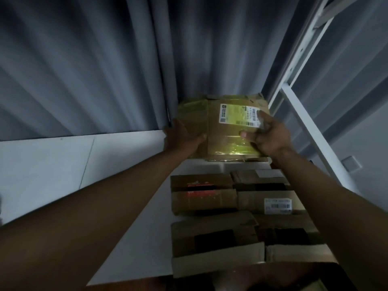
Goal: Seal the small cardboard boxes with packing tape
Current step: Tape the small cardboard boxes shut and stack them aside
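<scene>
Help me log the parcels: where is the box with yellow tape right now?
Head view, upper centre: the box with yellow tape is held between the left hand and right hand, before the grey curtain.

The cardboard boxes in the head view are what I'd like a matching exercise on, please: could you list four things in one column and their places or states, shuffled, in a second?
Things:
1. taped box
2. box with red print
3. left hand
4. curtain

Places or states:
A. hangs in grey folds behind everything
B. grips the left edge of the held-up box
C. wrapped in yellowish tape, bears a white label, held in both hands
D. rests on the white surface, left column, just below the held-up box

Pairs: 1-C, 2-D, 3-B, 4-A
</scene>
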